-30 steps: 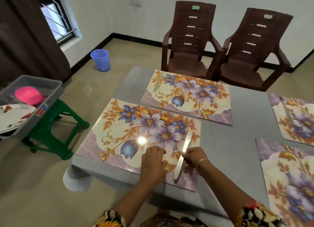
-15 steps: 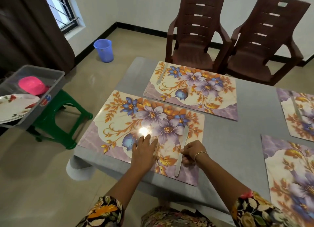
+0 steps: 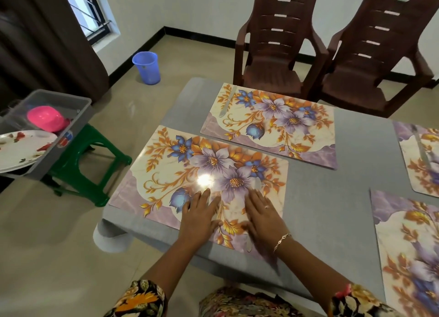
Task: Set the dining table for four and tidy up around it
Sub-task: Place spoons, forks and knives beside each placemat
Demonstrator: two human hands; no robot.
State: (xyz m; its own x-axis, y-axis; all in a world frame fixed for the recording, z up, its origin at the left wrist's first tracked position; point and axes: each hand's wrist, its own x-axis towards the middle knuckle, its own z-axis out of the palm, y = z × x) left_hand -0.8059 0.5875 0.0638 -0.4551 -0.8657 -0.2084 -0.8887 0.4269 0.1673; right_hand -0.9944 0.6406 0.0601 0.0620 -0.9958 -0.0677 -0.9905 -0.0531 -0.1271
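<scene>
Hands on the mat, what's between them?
Only bare placemat lies between the left hand and the right hand, in the head view.

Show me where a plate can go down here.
Free: the far placemat right of its knife; the left half of the near placemat; the grey table strip right of both. Crowded: the near placemat's front, where left hand and right hand lie flat.

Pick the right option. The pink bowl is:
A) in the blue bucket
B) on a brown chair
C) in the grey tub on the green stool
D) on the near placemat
C: the pink bowl lies inside the grey tub, which sits on the green stool to the left of the table.
</scene>
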